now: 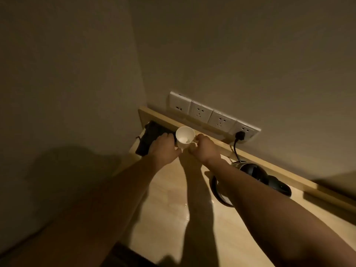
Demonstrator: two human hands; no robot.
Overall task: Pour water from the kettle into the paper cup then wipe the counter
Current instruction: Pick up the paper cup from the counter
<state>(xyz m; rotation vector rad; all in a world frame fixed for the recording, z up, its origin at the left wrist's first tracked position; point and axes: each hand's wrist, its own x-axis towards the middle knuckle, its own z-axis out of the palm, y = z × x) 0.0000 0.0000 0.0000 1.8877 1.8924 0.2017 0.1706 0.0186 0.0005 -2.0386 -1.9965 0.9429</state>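
A white paper cup (184, 137) stands upright at the back of the pale wooden counter (167, 205), between my two hands. My left hand (163, 149) touches the cup's left side and lower wall, fingers curled around it. My right hand (206, 149) is curled at the cup's right side, against its base. A dark, shiny kettle (248, 170) sits on its black base to the right, partly hidden by my right forearm. A dark cloth (149, 138) lies in the back left corner, just behind my left hand.
A row of white wall sockets (212, 116) runs above the counter's raised back ledge (269, 164); a black plug and cord (238, 136) lead down to the kettle. A wall closes off the left side. Small wet glints show on the counter near the kettle.
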